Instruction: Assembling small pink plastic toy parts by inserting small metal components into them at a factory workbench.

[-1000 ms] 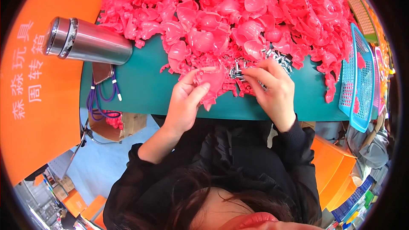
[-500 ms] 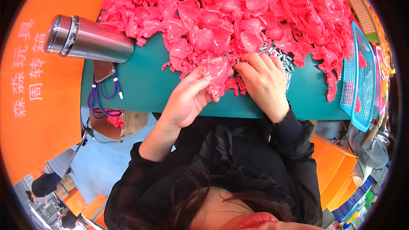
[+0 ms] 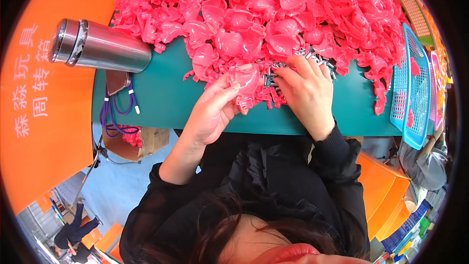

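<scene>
My left hand [image 3: 215,110] is closed around a glossy pinkish-red plastic part [image 3: 245,79], shell-shaped with small tabs at its lower end. Thumb and fingers grip it by its left side, just over the near part of the table. To its right, my right hand [image 3: 309,95] bends down over a loose heap of small silvery metal pins [image 3: 269,76]. Its thumb and index finger come together among the pins; whether one is between them is hidden. Small red plastic bits [image 3: 266,99] lie between the two hands.
A large heap of red plastic parts [image 3: 293,0] covers the far side of the green table [image 3: 168,98]. At left lie a steel flask [image 3: 112,46] and a phone [image 3: 116,81] with a purple cord. Blue baskets [image 3: 415,93] stand at right. An open carton [image 3: 151,142] sits below.
My right hand has shifted slightly right, uncovering more pins beside its fingertips. The left hand and its red part moved slightly left. In the lower left background, a person has moved.
</scene>
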A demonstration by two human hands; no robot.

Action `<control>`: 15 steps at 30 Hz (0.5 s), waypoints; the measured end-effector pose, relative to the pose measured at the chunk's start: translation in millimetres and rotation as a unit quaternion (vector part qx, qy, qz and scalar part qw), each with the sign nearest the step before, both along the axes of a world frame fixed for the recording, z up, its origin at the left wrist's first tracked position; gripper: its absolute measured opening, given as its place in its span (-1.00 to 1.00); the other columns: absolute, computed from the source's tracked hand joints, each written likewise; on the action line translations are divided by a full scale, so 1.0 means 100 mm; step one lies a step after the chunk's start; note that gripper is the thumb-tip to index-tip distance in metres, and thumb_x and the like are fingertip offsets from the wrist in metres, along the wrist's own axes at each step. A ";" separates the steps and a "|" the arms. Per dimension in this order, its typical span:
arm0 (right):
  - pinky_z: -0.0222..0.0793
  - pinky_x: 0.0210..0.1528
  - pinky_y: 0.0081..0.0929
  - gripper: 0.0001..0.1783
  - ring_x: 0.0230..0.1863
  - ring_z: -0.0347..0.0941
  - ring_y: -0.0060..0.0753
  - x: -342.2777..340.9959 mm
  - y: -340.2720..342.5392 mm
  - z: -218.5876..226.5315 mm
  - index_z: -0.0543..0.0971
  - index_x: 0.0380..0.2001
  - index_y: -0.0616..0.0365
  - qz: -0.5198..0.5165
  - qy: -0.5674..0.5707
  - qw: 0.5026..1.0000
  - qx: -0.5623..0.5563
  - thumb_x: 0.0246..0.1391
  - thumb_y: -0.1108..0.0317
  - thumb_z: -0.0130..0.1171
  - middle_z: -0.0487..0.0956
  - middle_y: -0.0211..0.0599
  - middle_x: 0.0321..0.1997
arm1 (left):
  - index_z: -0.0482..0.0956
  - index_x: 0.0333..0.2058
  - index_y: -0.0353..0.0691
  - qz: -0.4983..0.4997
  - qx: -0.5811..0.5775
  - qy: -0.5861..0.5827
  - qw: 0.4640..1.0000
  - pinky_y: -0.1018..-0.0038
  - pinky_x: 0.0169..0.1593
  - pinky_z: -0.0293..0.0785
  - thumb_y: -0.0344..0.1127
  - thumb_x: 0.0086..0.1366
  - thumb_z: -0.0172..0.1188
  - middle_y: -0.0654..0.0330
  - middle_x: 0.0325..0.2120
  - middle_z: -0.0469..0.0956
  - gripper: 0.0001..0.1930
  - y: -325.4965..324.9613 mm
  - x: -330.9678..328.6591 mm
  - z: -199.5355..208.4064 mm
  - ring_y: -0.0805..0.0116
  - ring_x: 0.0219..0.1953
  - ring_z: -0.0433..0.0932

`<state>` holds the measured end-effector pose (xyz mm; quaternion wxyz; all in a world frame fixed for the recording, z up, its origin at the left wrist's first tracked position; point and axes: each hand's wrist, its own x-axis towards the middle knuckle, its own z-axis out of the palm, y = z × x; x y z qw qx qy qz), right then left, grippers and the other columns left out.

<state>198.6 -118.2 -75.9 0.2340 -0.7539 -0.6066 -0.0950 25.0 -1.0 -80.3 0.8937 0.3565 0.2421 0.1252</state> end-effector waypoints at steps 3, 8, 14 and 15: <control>0.20 -0.29 -0.43 -0.85 -0.32 0.42 -0.35 -0.01 0.03 0.00 0.60 -0.43 -0.01 -0.006 -0.011 1.000 -0.017 -0.18 0.36 0.30 0.50 -0.45 -0.30 | 0.15 0.22 -0.36 0.002 0.007 0.004 1.000 0.56 -0.25 0.37 -0.30 0.37 -0.14 -0.13 0.05 0.39 -0.52 0.00 -0.01 -0.02 0.50 -0.36 0.41; 0.28 -0.25 -0.42 -0.84 -0.30 0.46 -0.28 0.06 -0.02 0.06 0.60 -0.42 0.08 0.011 0.145 0.988 0.051 -0.17 0.45 0.30 0.53 -0.36 -0.33 | 0.18 0.20 -0.35 0.004 0.007 0.012 1.000 0.55 -0.25 0.38 -0.30 0.37 -0.13 -0.07 0.02 0.42 -0.53 0.01 -0.01 -0.04 0.49 -0.35 0.44; 0.32 -0.30 -0.51 -0.83 -0.43 0.48 -0.37 0.00 -0.09 0.20 0.59 -0.45 0.17 0.021 0.278 0.958 0.060 -0.21 0.58 0.32 0.60 -0.33 -0.43 | 0.33 0.08 -0.31 -0.053 0.011 0.026 0.998 0.59 -0.39 0.40 -0.33 0.36 -0.09 0.17 -0.29 0.50 -0.65 -0.06 0.10 0.03 0.53 -0.43 0.47; 0.31 -0.33 -0.53 -0.82 -0.46 0.47 -0.40 -0.02 -0.09 0.21 0.58 -0.46 0.17 0.032 0.270 0.960 0.072 -0.22 0.59 0.33 0.62 -0.36 -0.45 | 0.40 0.00 -0.29 -0.073 0.016 0.032 0.997 0.61 -0.44 0.40 -0.33 0.36 -0.07 0.29 -0.45 0.49 -0.71 -0.06 0.11 0.05 0.56 -0.49 0.46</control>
